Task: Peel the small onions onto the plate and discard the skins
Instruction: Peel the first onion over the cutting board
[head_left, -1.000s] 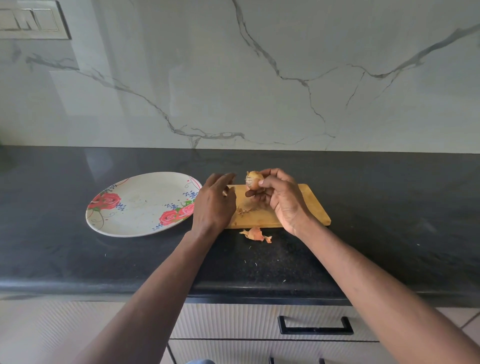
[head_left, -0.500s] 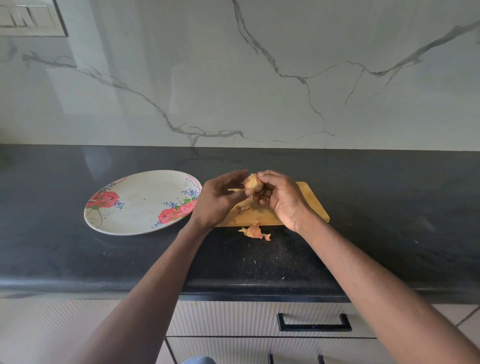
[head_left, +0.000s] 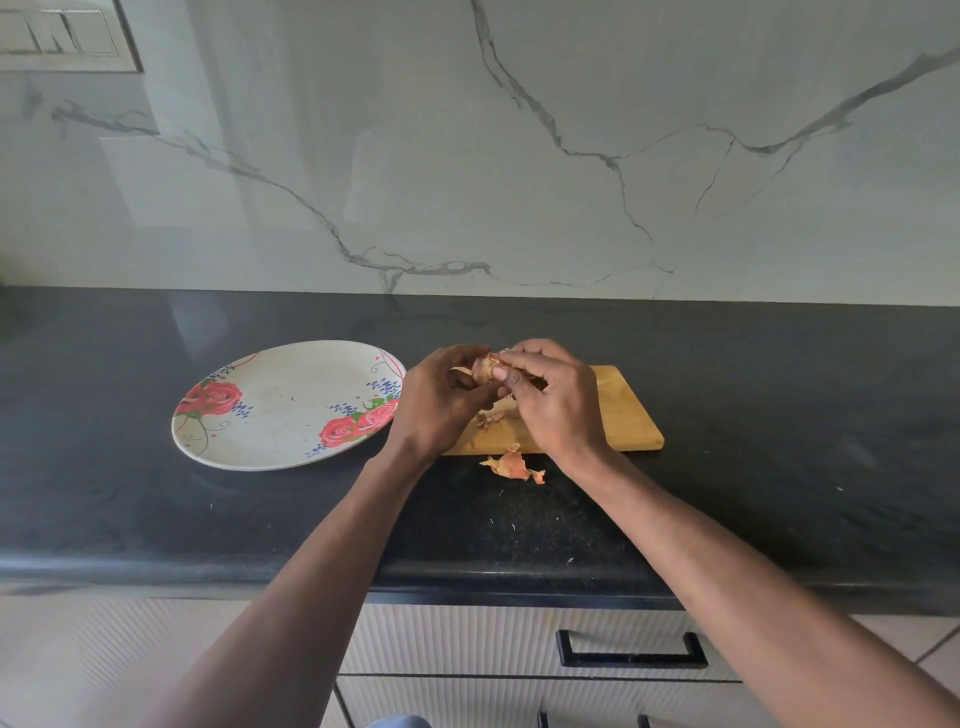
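Onion (head_left: 485, 368): pinched between both my hands, above the wooden cutting board (head_left: 618, 415).
Left hand (head_left: 441, 402): fingers curled round it.
Right hand (head_left: 553, 400): thumb and fingertips clamped on it.
Plate (head_left: 280, 410): left, bare.
Skins (head_left: 511, 464): on my counter (head_left: 779, 441).

Left hand (head_left: 441, 402) and right hand (head_left: 553, 397) raised together, fingers (head_left: 511, 371) curled, pinching, forearms converging

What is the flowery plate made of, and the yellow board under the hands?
The plate looks like glazed ceramic or melamine: smooth, off-white, with printed red roses; the picture cannot settle which. The board looks like wood or bamboo, matte, pale golden-brown, with a flat cut edge.
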